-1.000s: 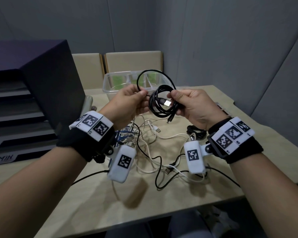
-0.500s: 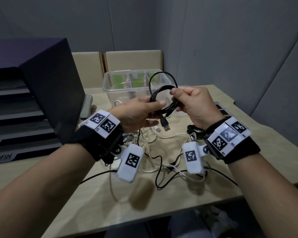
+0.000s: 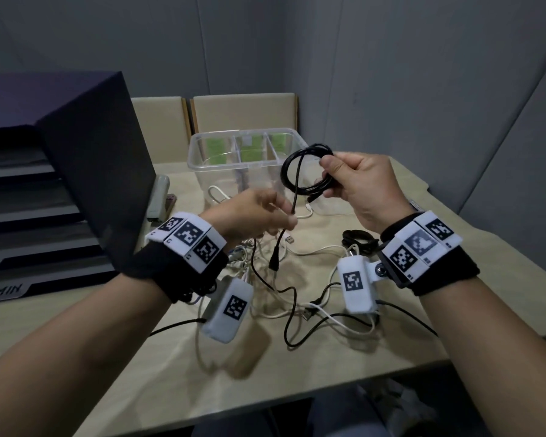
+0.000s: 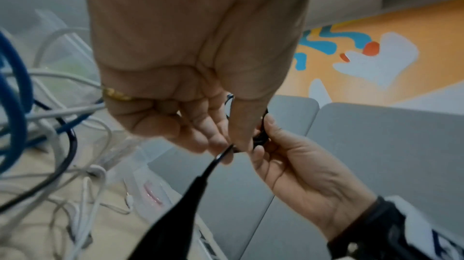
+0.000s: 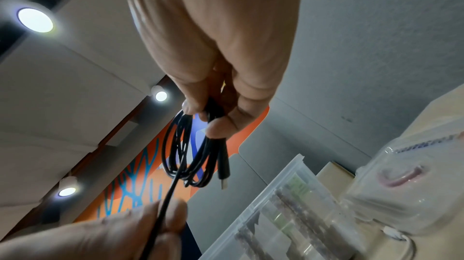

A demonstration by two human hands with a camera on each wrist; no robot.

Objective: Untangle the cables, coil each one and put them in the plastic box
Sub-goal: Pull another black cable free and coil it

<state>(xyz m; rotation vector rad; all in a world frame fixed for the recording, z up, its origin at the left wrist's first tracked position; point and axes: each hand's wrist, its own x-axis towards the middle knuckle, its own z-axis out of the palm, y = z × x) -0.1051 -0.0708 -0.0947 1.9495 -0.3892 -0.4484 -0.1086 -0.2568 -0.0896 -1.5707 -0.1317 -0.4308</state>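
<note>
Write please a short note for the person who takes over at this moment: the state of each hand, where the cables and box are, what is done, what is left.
Right hand grips the black coil, held above the table.
Left hand pinches the coil's loose tail; its plug hangs below.
Plastic box stands behind the hands, no black cable in it.
Done: black cable mostly coiled.
Left: wrap the tail, put the coil in the box, then untangle the cable pile on the table.

Only readable text: "ADMIN", partly cropped to "DMIN", in pale letters on the dark stacked tray unit (image 3: 4, 290), bottom tier. Blue print on clear plastic packet (image 5: 426, 141) is too blurred to read.
</note>
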